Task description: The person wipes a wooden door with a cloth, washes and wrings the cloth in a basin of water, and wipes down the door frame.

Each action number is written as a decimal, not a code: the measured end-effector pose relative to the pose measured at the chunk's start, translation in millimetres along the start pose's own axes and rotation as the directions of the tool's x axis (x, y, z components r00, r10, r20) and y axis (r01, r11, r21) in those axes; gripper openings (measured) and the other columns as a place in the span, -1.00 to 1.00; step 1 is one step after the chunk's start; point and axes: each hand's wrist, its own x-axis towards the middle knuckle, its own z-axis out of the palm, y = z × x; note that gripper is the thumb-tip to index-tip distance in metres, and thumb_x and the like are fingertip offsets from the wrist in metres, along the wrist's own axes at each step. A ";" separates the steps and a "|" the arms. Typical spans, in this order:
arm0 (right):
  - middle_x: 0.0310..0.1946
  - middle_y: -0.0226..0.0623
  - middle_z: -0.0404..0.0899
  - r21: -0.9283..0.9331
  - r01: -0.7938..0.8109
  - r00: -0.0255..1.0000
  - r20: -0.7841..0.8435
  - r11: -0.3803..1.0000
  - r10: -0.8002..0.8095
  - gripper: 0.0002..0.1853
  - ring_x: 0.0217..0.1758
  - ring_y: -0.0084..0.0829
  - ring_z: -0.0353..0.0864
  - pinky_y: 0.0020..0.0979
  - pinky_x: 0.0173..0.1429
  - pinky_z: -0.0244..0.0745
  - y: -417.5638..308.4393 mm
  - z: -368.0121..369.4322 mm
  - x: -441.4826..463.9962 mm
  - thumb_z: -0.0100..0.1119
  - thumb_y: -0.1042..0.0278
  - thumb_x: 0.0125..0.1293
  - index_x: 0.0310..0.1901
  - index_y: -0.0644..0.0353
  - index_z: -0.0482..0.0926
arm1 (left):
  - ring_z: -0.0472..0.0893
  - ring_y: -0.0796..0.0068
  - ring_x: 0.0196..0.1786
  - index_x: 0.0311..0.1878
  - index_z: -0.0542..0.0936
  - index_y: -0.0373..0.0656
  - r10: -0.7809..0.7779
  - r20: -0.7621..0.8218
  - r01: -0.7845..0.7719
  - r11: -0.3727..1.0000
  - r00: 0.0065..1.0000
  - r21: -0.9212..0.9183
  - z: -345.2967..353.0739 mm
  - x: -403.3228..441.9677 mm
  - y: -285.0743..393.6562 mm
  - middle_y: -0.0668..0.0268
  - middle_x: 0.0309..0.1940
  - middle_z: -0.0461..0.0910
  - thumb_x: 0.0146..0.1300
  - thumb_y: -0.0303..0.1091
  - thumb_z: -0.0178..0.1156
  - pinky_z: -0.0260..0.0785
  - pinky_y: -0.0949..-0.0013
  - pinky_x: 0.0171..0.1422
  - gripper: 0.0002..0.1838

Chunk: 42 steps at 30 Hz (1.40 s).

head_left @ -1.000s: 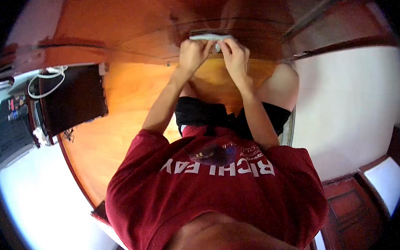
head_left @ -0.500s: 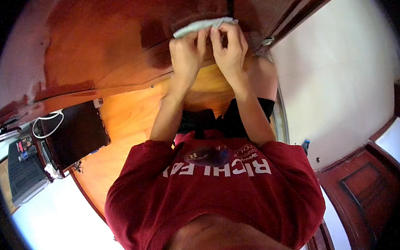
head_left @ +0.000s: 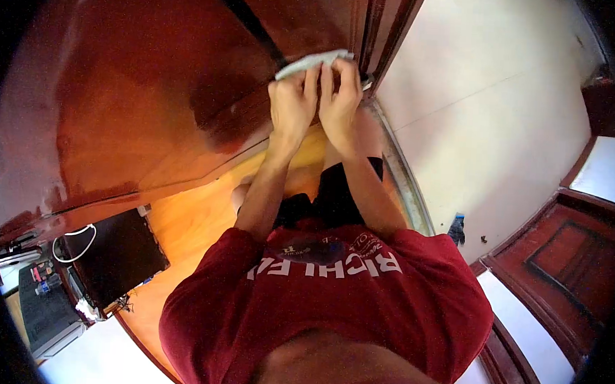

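Note:
A pale, folded cloth [head_left: 316,62] lies against a glossy red-brown wooden panel [head_left: 140,65], close to a dark vertical strip [head_left: 250,16]. My left hand [head_left: 292,106] is closed on the cloth's left part, fingers curled. Beside it, my right hand [head_left: 340,100] pinches the right part, with the two hands almost touching. The cloth's underside and the fingertips behind it are hidden.
Right of the panel are its dark moulded edge [head_left: 392,29] and a pale floor [head_left: 478,117]. A dark blue-black item [head_left: 457,229] lies there. At left stand a dark cabinet [head_left: 120,259] with a white cable [head_left: 75,244]. A red-brown door [head_left: 561,254] is at right.
The view has turned, so the panel and its dark strip appear shifted left. Both hands keep hold of the cloth, which now sits nearer the panel's moulded right edge.

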 end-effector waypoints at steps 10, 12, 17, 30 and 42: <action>-0.26 -0.04 0.55 -0.080 0.097 0.992 -0.070 0.992 -0.102 -0.84 -0.20 -0.02 0.55 -0.23 -0.09 0.48 25.3 -13.7 26.0 0.19 0.49 0.18 -0.20 0.26 0.51 | 0.45 0.48 -0.68 -0.42 0.60 -0.39 0.040 0.037 -0.041 0.999 0.999 0.035 19.9 13.6 17.6 -0.07 -0.65 0.47 0.30 -0.32 0.11 0.28 0.26 -0.54 -0.70; -0.38 -0.04 0.50 -0.103 0.052 0.999 -0.011 0.993 -0.053 -0.91 -0.35 -0.08 0.52 -0.31 -0.24 0.42 67.1 -19.5 -6.7 0.12 0.49 0.26 -0.24 0.31 0.47 | 0.53 0.26 -0.66 -0.41 0.59 -0.40 0.013 0.080 -0.014 1.000 0.997 0.005 49.7 -4.7 -16.3 -0.10 -0.62 0.48 0.31 -0.29 0.10 0.32 0.18 -0.49 -0.68; -0.41 -0.02 0.54 -0.271 -0.146 0.976 0.119 0.951 0.183 -0.87 -0.32 -0.05 0.57 -0.27 -0.24 0.44 125.8 -28.4 -59.0 0.12 0.39 0.29 -0.25 0.28 0.48 | 0.62 -0.06 -0.35 -0.33 0.61 -0.38 -0.076 0.192 0.078 0.997 0.978 -0.006 100.2 -42.8 -82.5 -0.12 -0.41 0.58 0.34 -0.21 0.02 0.43 0.12 -0.27 -0.62; -0.38 -0.10 0.58 -0.058 -0.058 0.998 -0.022 0.997 0.057 -0.84 -0.31 -0.09 0.59 -0.27 -0.21 0.46 -5.7 -26.0 36.2 0.28 0.44 0.13 -0.29 0.24 0.50 | 0.35 0.66 -0.67 -0.43 0.57 -0.43 -0.027 0.098 0.039 0.992 0.995 -0.117 4.6 14.3 24.1 -0.08 -0.71 0.37 0.31 -0.34 0.10 0.25 0.34 -0.56 -0.69; -0.42 0.13 0.57 -0.512 -0.134 0.909 0.278 0.848 0.312 -0.79 -0.36 0.12 0.58 -0.05 -0.27 0.50 30.2 -15.6 -24.9 0.04 0.35 0.27 -0.31 0.36 0.52 | 0.53 -0.03 -0.58 -0.40 0.61 -0.39 -0.153 0.120 0.159 0.986 0.981 -0.040 31.1 -37.4 -60.1 -0.15 -0.60 0.47 0.29 -0.30 0.10 0.32 0.18 -0.47 -0.70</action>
